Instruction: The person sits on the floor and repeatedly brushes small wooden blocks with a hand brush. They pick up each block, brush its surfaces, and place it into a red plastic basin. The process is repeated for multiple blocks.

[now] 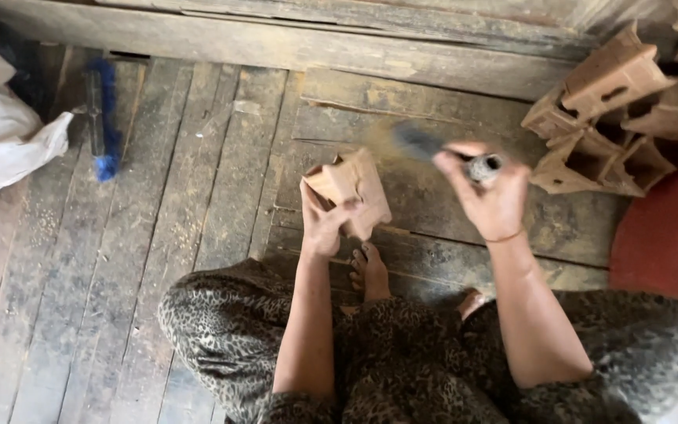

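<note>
Two hands, one clay piece, one brush

Left hand, frame centre: fingers wrapped round a small brown clay piece, held above the plank floor. Right hand, just right of it: fingers closed on a brush, bristles blurred, pointing twd the piece. Stack of similar clay pieces upper right. Blue brush upper left, well apart.

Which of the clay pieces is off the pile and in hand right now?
The single clay piece gripped by the left hand over the floorboards; the others sit stacked in the pile at upper right, untouched.
</note>
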